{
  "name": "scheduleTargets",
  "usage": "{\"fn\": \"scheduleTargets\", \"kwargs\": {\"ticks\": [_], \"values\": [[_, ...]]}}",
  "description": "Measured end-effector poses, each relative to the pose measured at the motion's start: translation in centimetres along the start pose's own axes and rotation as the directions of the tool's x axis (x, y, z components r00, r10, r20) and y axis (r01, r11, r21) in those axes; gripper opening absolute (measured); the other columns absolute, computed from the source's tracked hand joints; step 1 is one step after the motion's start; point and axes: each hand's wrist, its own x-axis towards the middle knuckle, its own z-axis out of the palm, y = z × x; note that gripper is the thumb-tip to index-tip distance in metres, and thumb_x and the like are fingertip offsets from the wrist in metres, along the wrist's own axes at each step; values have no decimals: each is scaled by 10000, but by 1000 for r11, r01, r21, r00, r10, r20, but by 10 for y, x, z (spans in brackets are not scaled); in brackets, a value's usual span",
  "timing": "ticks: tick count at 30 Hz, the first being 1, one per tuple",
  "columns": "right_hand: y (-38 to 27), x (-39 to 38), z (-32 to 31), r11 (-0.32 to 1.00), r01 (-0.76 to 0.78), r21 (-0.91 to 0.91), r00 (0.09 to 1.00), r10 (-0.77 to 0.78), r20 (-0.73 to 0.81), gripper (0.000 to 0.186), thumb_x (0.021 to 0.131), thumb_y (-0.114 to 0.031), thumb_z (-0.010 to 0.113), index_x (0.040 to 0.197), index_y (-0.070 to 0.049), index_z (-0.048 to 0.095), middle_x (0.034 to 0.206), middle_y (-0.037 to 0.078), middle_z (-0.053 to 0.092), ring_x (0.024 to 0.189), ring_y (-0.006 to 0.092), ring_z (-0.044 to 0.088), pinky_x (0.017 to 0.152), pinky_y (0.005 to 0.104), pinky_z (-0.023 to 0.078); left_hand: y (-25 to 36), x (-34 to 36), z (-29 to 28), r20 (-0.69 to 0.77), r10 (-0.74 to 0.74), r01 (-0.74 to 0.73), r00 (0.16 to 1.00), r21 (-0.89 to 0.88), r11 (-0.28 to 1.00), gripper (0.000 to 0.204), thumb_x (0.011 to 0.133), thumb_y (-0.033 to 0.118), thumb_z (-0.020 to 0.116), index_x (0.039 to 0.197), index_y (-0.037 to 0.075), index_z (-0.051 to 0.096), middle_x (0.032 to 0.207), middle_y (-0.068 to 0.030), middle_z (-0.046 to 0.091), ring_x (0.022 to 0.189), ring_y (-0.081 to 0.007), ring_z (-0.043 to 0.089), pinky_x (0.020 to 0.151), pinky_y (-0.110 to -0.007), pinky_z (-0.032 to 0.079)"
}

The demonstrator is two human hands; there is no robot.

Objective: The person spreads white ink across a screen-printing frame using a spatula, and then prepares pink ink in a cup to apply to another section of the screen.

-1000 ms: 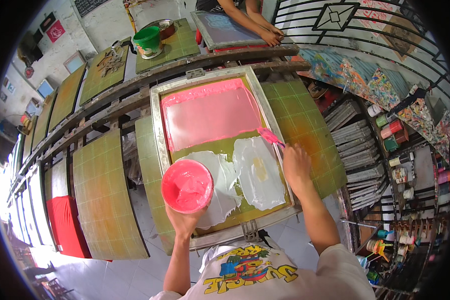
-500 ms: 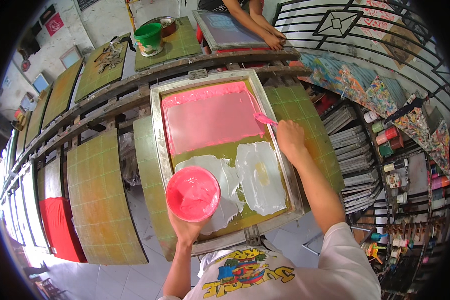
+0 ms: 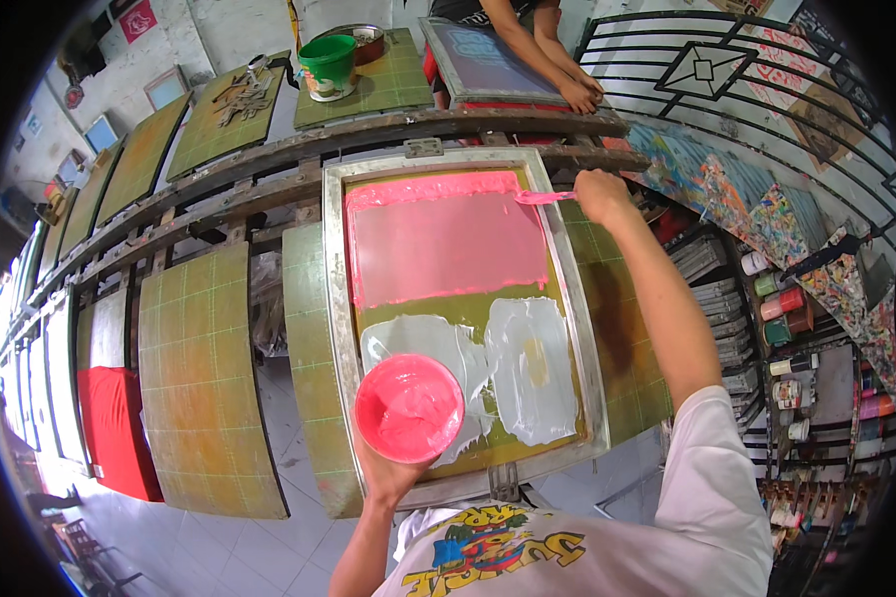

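The right hand (image 3: 603,197) is gripping a pink-coated spatula (image 3: 545,198) with fingers closed round its handle end, its blade reaching over the framed screen's (image 3: 337,259) upper right corner, though whether it is touching the mesh I cannot tell, while the left hand (image 3: 392,476) is clasping a tub (image 3: 368,395) of pink ink (image 3: 413,413) above the lower left. Pink paste (image 3: 438,186) is lining the screen's top, and two pale grey patches (image 3: 533,398) are covering its lower half. Beyond, a co-worker's hands (image 3: 579,95) are resting by another frame (image 3: 508,65), and a green bucket (image 3: 329,72) is standing on a board (image 3: 393,85).
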Motion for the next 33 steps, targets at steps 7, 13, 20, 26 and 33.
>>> {"fn": "scheduleTargets", "kwargs": {"ticks": [7,13,20,26,33], "values": [[51,60,-1,983,183,-7,983,-182,35,210,900,-168,733,1097,-125,791,1113,190,746,1094,369,695,939,488,535,4,-7,2,-7,9,-10,1000,-23,1000,1024,504,195,1021,1361,13,491,1294,-147,583,1194,-284,601,1047,-402,485],[51,79,4,952,299,56,953,-301,31,194,931,-165,708,1101,-119,789,1097,183,748,1101,371,687,954,493,527,7,-11,5,-41,8,-8,999,-10,1000,1014,507,173,1015,1361,11,494,1291,-146,586,1194,-284,603,1041,-403,487],[46,86,15,898,433,83,900,-435,5,207,943,-171,694,1125,-129,782,1094,173,745,1094,380,679,947,492,525,1,-15,7,-41,-8,5,999,-70,998,1041,520,190,1018,1392,13,479,1322,-153,583,1221,-286,600,1050,-405,490],[11,82,12,890,436,133,900,-435,-42,211,943,-177,690,1127,-128,782,1083,185,741,1096,385,677,950,493,525,3,-23,1,-68,21,-25,997,-61,998,1066,524,227,1028,1408,17,469,1334,-155,580,1237,-285,596,1054,-412,496],[-25,93,8,867,486,110,874,-484,-50,235,914,-197,713,1126,-121,780,1078,196,736,1092,383,682,952,490,526,-2,-30,-3,-99,8,-15,995,-64,998,1077,529,250,1033,1415,23,465,1343,-149,564,1236,-288,592,1044,-414,498]]}}
